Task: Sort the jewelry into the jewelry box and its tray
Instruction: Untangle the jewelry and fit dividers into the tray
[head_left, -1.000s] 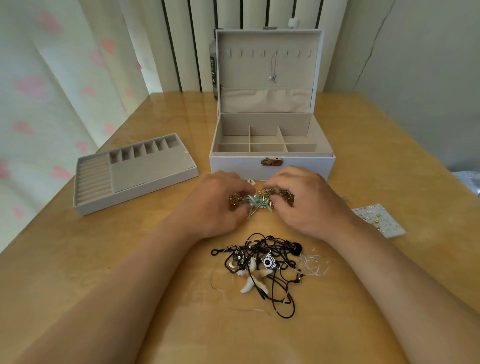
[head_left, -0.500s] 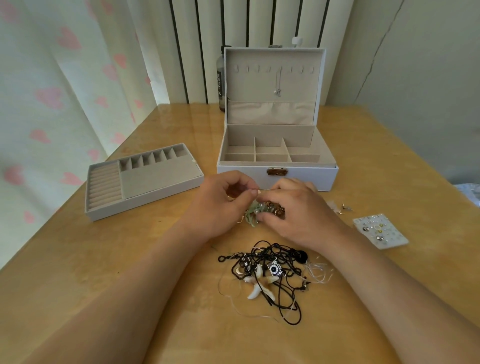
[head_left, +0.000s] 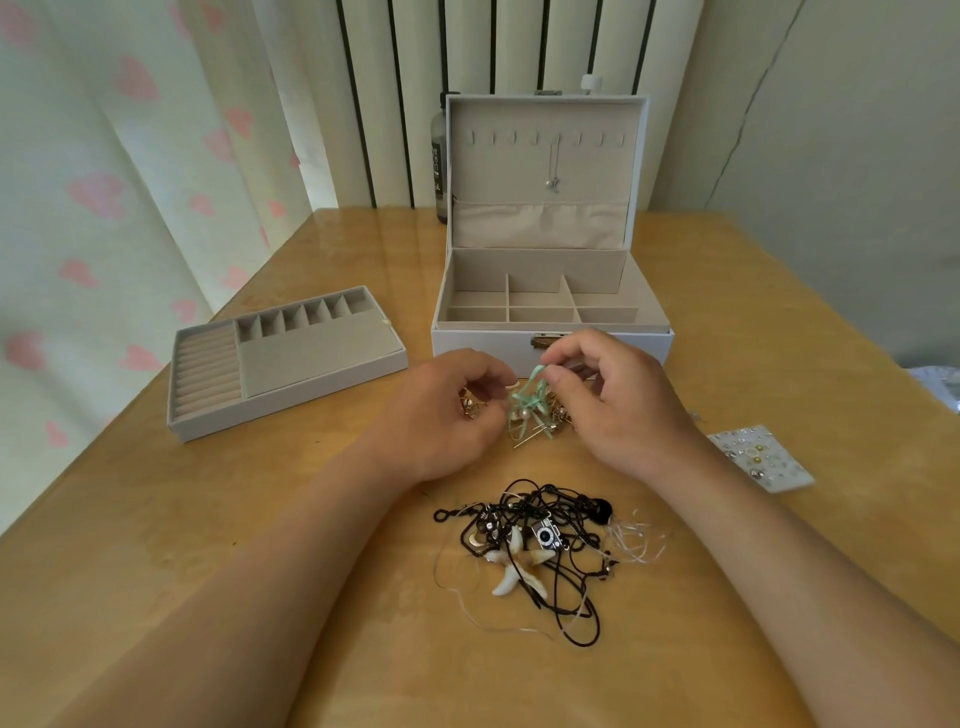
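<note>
An open white jewelry box (head_left: 550, 340) stands mid-table with its lid up; a thin silver necklace (head_left: 555, 166) hangs from a hook inside the lid. Its grey tray (head_left: 291, 387) lies to the left. Between the box and me, both hands work on a small pile of gold-coloured earrings and a mint-green ribbon piece (head_left: 527, 408). My right hand (head_left: 618, 400) pinches the ribbon's top loop between thumb and forefinger. On the pile's left side, my left hand (head_left: 447, 410) pinches the pieces there. Closer to me lies a tangle of black cord necklaces (head_left: 540, 540) with a camera charm and white tooth pendants.
A white card of stud earrings (head_left: 761, 457) lies at the right. A dark bottle (head_left: 439, 166) stands behind the box on the left. The wooden table (head_left: 208, 545) ends at a curtain on the left and a wall on the right.
My right hand has lifted and now pinches the green ribbon's loop, raising it off the pile. My left hand has shifted slightly on the pile's left. The camera has tilted up.
</note>
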